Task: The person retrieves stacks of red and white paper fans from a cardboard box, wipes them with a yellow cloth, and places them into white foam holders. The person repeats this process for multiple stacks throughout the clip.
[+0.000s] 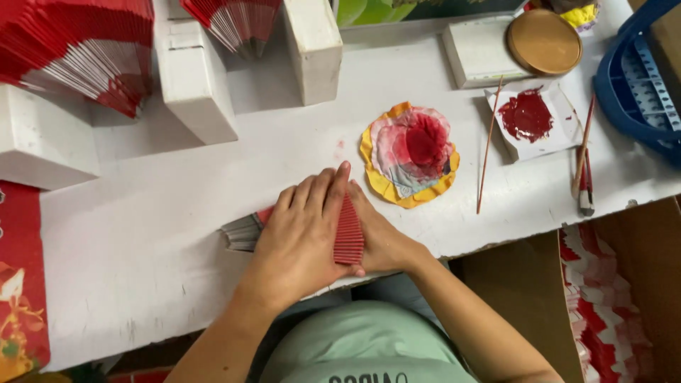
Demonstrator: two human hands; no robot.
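A stack of pleated red paper strips (349,234) lies on the white table (142,241) near its front edge. My left hand (301,237) lies flat over the stack, pressing it down. My right hand (379,237) holds the stack's right side, fingers pointing up and left against the pleats. Grey edges of the stack (241,230) stick out to the left of my left hand. Just beyond my fingertips sits a round cloth pad (410,152) with a yellow rim, stained red and pink.
A thin wooden stick (488,149) lies right of the pad. A white paper with red paste (526,117), brushes (583,170), a round brown lid (544,41) and a blue basket (635,78) sit at the right. White blocks (195,78) and red paper fans (78,50) stand behind.
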